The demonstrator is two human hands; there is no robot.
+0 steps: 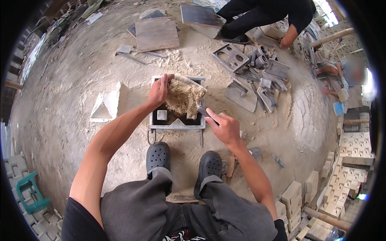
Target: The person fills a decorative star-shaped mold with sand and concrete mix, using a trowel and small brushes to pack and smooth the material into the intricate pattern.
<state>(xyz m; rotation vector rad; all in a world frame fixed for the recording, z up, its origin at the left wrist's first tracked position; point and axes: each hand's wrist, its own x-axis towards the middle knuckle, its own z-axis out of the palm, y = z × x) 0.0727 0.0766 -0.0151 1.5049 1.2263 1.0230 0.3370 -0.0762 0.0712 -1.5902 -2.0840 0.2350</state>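
Note:
A grey metal mould frame [177, 127] lies on the ground before my feet, with a square block [162, 115] and a triangular piece inside it. Rough, crumbly-looking tan material [183, 96] covers its far right part, with a pale edge along the top. My left hand [159, 91] rests against the upper left of this material, fingers stretched out. The fingertips are partly hidden. My right hand [225, 126] is closed round the dark handle of a hand tool [207, 113]. The tool's metal end meets the tan material at the frame's right side, so its shape is hidden.
A pale cast block [105, 105] stands left of the frame. Flat boards [157, 34] lie beyond it. Metal plates and tools [242, 94] are heaped to the right, near a pale powder pile [311, 116]. A co-worker [265, 18] bends at the far right. Blocks [291, 193] are stacked nearby.

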